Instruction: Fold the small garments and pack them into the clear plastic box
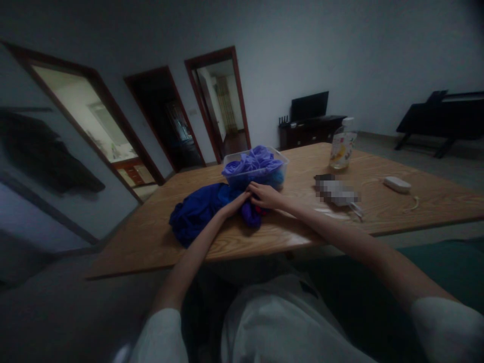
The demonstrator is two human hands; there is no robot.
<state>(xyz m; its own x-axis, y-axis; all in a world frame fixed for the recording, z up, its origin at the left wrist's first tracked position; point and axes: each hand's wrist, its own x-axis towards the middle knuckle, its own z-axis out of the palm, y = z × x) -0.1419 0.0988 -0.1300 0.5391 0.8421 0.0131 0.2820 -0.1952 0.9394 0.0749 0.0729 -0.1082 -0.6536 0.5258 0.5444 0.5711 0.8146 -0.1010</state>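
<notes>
My left hand and my right hand meet over a bundle of soft cloth on the table. My right hand is closed, its fingers curled at the purple cloth, which shows a bit of red beside it. The left hand's fingertips are partly covered by the right hand; they appear closed on the cloth too. A large dark blue cloth lies crumpled to the left. Right behind my hands stands a clear plastic box heaped with lavender cloth and some blue cloth.
The wooden table carries a bottle with a white cap, a blurred-out item and a white oval case on its right side. Farther back are a screen on a dark cabinet and several doorways.
</notes>
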